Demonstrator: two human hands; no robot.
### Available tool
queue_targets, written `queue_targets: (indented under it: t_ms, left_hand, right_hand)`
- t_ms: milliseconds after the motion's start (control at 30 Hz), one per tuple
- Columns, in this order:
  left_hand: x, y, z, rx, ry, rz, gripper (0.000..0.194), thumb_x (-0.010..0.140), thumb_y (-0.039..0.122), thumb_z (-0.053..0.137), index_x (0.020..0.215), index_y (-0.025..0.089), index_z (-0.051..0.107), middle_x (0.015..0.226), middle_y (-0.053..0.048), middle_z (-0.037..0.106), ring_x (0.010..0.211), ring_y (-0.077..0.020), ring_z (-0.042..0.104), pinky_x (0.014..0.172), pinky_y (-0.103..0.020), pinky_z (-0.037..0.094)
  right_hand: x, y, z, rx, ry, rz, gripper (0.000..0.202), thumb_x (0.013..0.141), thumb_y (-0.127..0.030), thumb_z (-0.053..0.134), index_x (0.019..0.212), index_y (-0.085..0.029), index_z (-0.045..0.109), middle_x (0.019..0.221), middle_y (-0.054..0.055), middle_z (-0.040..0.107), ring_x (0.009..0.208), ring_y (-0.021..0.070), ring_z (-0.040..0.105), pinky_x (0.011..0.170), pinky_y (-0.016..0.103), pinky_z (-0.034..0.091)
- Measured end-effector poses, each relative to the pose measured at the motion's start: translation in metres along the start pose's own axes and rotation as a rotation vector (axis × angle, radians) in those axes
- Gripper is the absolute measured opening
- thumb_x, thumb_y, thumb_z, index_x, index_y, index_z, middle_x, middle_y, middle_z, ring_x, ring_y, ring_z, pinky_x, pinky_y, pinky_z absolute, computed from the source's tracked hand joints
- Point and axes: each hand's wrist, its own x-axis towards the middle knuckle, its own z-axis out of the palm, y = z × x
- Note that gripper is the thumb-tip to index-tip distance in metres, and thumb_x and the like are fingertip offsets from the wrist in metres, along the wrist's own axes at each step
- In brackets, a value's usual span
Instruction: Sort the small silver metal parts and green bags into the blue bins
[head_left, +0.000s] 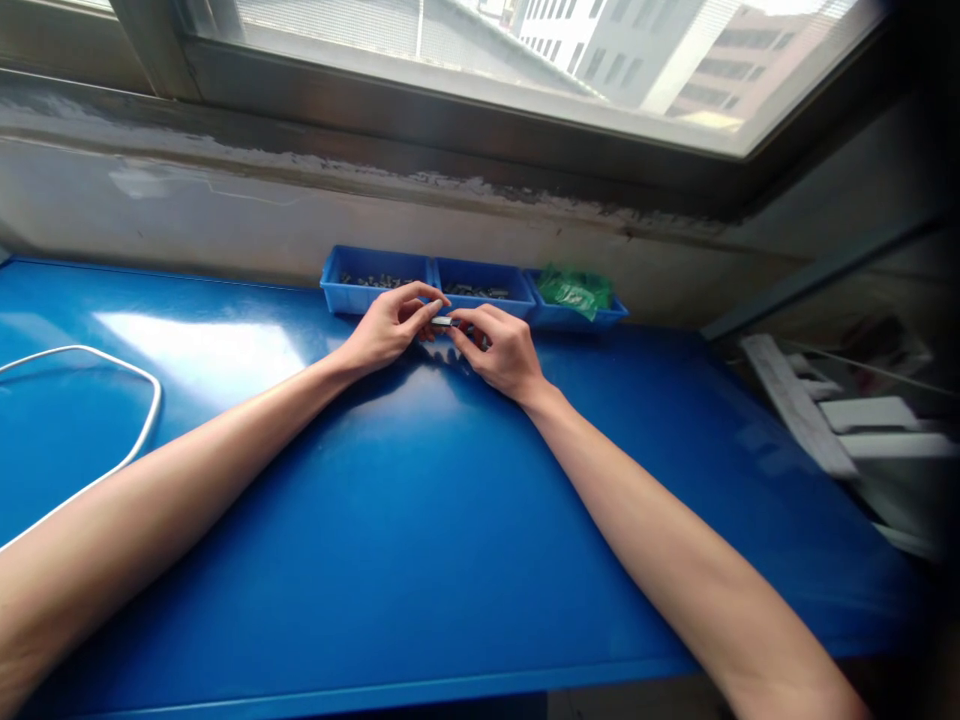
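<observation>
My left hand (391,325) and my right hand (501,348) meet just in front of the blue bins, over the table. Between their fingertips is a small silvery metal piece (442,321), lying roughly level. Thumb and fingers of the left hand pinch its left end, while the right hand pinches the right end, where a darker bit shows. Its exact kind is too small to make out. Behind the left hand, a blue bin (334,297) holds many small metal parts (371,281). The middle bin (517,308) has darker small parts (476,291) in it.
A third blue bin (551,318) at the right holds a green plastic bag (576,290). A white cable (154,400) curves over the blue table (420,560) at left. White objects (870,415) stand beyond the table's right edge. A wall and window (480,90) are behind.
</observation>
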Motion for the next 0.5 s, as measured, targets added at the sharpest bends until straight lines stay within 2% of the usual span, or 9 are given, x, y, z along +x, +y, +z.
queue_targets:
  t_ms: [200, 367, 433, 500]
  left_hand:
    - [-0.0008, -0.0012, -0.0002, 0.027, 0.021, -0.008, 0.044, 0.091, 0.058, 0.072, 0.103, 0.016, 0.069, 0.07, 0.0, 0.068, 0.061, -0.0114, 0.063, 0.06, -0.022, 0.05]
    - [-0.0018, 0.0018, 0.0016, 0.067, 0.013, -0.02, 0.039, 0.094, 0.053, 0.07, 0.107, 0.016, 0.069, 0.069, 0.0, 0.068, 0.062, -0.0127, 0.065, 0.063, -0.023, 0.053]
    - [-0.0021, 0.0027, 0.0029, 0.065, 0.02, -0.041, 0.039, 0.097, 0.053, 0.067, 0.11, 0.016, 0.069, 0.074, -0.002, 0.072, 0.067, -0.0143, 0.069, 0.067, -0.024, 0.057]
    - [-0.0027, 0.0034, 0.0044, 0.077, 0.031, -0.066, 0.04, 0.099, 0.054, 0.062, 0.111, 0.016, 0.068, 0.08, -0.004, 0.074, 0.072, -0.0157, 0.072, 0.07, -0.026, 0.059]
  right_hand:
    - [-0.0007, -0.0025, -0.0001, 0.028, 0.005, -0.071, 0.027, 0.102, -0.041, 0.062, 0.111, -0.021, 0.076, 0.089, 0.006, 0.074, 0.07, 0.017, 0.062, 0.074, 0.032, 0.053]
    - [-0.0005, -0.0046, 0.0006, 0.037, 0.018, -0.069, 0.03, 0.103, -0.045, 0.059, 0.102, -0.02, 0.077, 0.087, 0.005, 0.073, 0.069, 0.0166, 0.063, 0.073, 0.032, 0.053]
    - [0.0002, -0.0039, 0.0007, 0.018, 0.07, -0.036, 0.031, 0.103, -0.045, 0.058, 0.101, -0.021, 0.077, 0.086, 0.005, 0.073, 0.069, 0.0168, 0.063, 0.073, 0.032, 0.053]
    - [0.0015, -0.0011, 0.0003, -0.03, 0.194, 0.056, 0.032, 0.103, -0.046, 0.058, 0.102, -0.021, 0.077, 0.088, 0.006, 0.074, 0.068, 0.0176, 0.063, 0.073, 0.033, 0.053]
